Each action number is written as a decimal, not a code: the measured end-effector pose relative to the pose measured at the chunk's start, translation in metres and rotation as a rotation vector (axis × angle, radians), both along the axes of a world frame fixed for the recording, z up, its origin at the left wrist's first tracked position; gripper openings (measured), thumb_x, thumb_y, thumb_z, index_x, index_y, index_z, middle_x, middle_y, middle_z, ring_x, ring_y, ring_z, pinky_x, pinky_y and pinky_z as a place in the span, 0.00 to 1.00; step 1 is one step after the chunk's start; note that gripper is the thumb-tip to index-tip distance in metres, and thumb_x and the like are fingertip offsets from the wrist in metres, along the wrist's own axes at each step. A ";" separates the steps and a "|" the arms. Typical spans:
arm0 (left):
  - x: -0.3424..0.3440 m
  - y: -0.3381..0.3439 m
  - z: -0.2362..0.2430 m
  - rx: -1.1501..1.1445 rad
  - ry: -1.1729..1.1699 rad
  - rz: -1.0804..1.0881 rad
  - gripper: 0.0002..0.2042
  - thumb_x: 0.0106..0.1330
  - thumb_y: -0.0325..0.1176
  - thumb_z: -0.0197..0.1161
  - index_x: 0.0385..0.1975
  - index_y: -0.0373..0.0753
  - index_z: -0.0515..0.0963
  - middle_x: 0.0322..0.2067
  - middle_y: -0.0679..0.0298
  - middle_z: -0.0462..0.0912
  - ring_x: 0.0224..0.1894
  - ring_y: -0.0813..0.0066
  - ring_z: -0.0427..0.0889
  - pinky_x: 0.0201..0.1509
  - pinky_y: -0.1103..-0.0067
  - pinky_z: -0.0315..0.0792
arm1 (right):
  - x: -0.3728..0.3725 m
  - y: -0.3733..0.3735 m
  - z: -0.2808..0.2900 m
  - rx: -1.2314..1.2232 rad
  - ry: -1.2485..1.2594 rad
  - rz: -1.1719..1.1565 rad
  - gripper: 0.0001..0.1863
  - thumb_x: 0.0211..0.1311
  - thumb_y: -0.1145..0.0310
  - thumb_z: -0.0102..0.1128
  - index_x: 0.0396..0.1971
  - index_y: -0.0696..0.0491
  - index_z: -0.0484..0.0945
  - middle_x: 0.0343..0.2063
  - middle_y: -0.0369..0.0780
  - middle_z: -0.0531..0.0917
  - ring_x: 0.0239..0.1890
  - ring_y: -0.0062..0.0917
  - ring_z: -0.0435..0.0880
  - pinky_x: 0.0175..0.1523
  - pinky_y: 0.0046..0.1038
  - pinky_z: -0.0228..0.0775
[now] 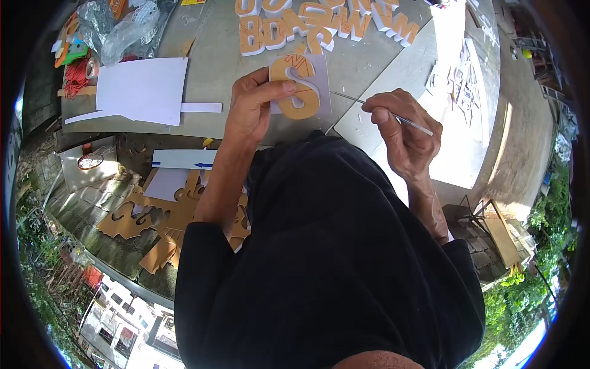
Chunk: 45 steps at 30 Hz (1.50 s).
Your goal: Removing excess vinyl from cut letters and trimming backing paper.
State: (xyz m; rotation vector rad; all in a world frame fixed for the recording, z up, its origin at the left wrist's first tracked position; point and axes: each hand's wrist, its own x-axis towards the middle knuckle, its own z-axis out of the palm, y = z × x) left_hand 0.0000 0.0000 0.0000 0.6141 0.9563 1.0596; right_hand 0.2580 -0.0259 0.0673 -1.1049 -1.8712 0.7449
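My left hand (255, 101) grips a cutout letter (307, 101), a curving piece with a brown face and white sides. My thumb presses on its face. Behind the letter lies a white sheet (324, 67), its edges sticking out past the letter and held along with it. In my right hand (409, 132) is a slim silvery tool (350, 97) with a thin pointed end, pinched between thumb and fingers. Its tip points left, close to the sheet's right edge; whether it touches, I cannot tell. Both hands are above the near edge of the table.
Several brown-faced cutout letters (307, 24) stand at the table's far side. White sheets (141, 89) and clear plastic bags (132, 37) lie to the left. White offcuts (464, 92) are on a board at right. Cut brown sheets (166, 215) lie below left of the table.
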 end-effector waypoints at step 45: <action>0.005 0.029 0.039 0.506 0.725 -0.419 0.29 0.36 0.42 0.81 0.39 0.29 0.86 0.33 0.52 0.88 0.34 0.64 0.88 0.42 0.73 0.80 | -0.015 0.098 0.005 -0.383 -0.391 0.479 0.33 0.44 0.52 0.76 0.44 0.64 0.84 0.33 0.52 0.87 0.36 0.41 0.87 0.43 0.39 0.78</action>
